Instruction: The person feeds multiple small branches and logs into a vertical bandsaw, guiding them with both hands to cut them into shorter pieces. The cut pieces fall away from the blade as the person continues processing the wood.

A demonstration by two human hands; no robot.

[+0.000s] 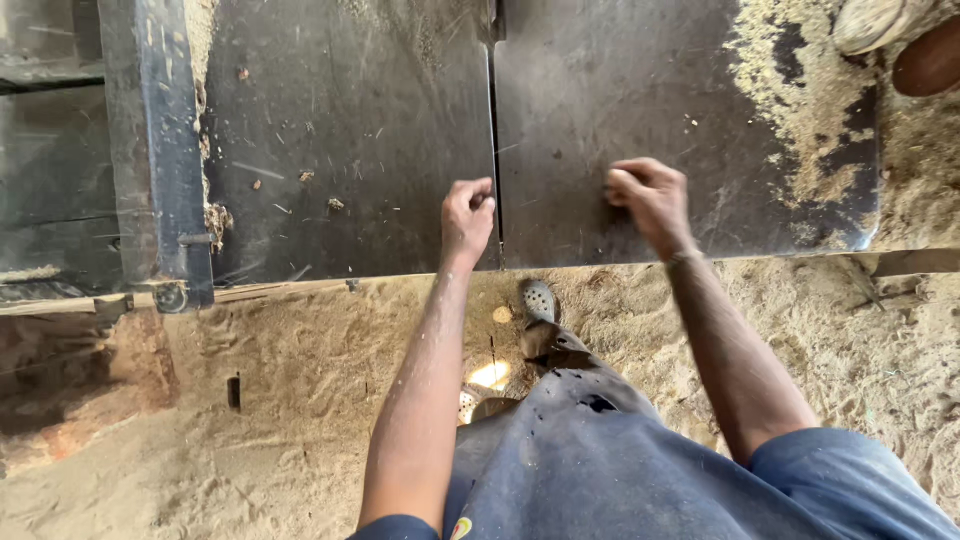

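Both fists, left hand (467, 215) and right hand (650, 197), rest (curled) on saw table (350, 150).

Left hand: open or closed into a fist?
Closed: the left hand rests on the dark metal table, fingers curled under beside the slot.

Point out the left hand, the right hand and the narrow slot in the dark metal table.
left hand (467, 212), head view, knuckles of the fist.
right hand (648, 197), head view, back of the hand.
narrow slot (494, 150), head view, midway along.

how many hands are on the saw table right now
2. The left hand rests as a fist just left of the table's slot; the right hand, also curled, sits right of it. None hidden that I can see.
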